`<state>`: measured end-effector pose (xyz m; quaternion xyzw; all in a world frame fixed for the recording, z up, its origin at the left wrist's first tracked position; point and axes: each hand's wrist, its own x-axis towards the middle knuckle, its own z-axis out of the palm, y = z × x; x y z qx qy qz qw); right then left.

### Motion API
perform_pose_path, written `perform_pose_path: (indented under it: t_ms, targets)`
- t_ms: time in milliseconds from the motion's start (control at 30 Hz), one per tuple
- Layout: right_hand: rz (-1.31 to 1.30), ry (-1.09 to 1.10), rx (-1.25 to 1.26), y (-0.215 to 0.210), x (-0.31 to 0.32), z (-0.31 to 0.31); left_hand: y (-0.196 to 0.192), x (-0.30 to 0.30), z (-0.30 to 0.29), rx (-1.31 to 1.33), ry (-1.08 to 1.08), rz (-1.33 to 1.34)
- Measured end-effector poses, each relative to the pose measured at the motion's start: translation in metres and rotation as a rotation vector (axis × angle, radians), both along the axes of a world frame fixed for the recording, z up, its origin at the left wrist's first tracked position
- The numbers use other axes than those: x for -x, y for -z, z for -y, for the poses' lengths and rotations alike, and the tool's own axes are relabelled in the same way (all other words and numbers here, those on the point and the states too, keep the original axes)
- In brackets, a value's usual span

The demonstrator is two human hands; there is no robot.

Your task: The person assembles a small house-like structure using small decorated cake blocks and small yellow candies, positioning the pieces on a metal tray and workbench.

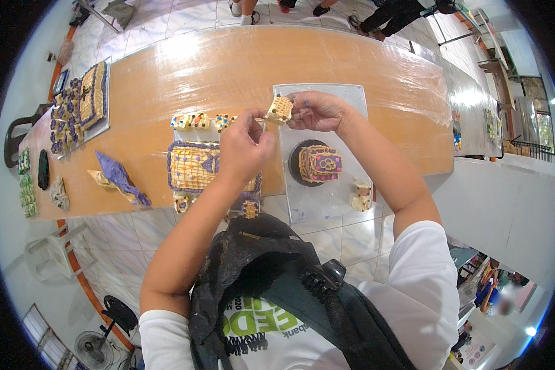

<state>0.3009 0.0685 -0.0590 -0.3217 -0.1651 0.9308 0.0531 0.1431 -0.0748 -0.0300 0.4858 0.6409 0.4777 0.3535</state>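
Above the table, a small square cake [280,110] with piped cream-yellow lattice and dark dots is held up. My right hand [317,111] grips it from the right side, with smudges of purple on the fingers. On its left, my left hand [246,145] is closed in a pinch close to the cake's edge; what lies between those fingertips is too small to make out. Below the hands, a round cake [312,163] with brown-cream piping and a purple and pink top stands on a black base. Partly behind my left forearm lies a rectangular cake [188,165] with orange lattice and purple border.
A silver board [302,206] carries the round cake and small cakes [361,195] at its right. More small cakes [198,121] line the rectangular cake. Piping bags [120,176] lie to the left, near another decorated cake [92,95]. People's legs [388,18] show beyond the table [228,68].
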Motion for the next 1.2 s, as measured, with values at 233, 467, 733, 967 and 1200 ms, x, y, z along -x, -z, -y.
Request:
perform_pose_path:
  t_ms: [233, 467, 733, 967, 1200]
  targets:
    - [-0.039, -0.034, -0.061, 0.005, 0.001, 0.0, -0.004, 0.01, -0.001, 0.106, 0.098, -0.039]
    - [-0.039, -0.106, -0.143, 0.01, 0.003, 0.001, -0.009, 0.013, 0.001, 0.13, 0.101, -0.204]
    - [-0.024, -0.166, -0.177, 0.024, -0.003, -0.007, -0.017, 0.023, 0.003, 0.112, -0.016, -0.139]
    - [0.114, -0.21, -0.27, 0.034, 0.003, -0.008, -0.024, 0.039, 0.014, 0.001, -0.15, 0.014]
    - [0.144, -0.286, -0.399, 0.051, 0.011, -0.015, -0.03, 0.053, 0.024, -0.063, -0.196, 0.096]
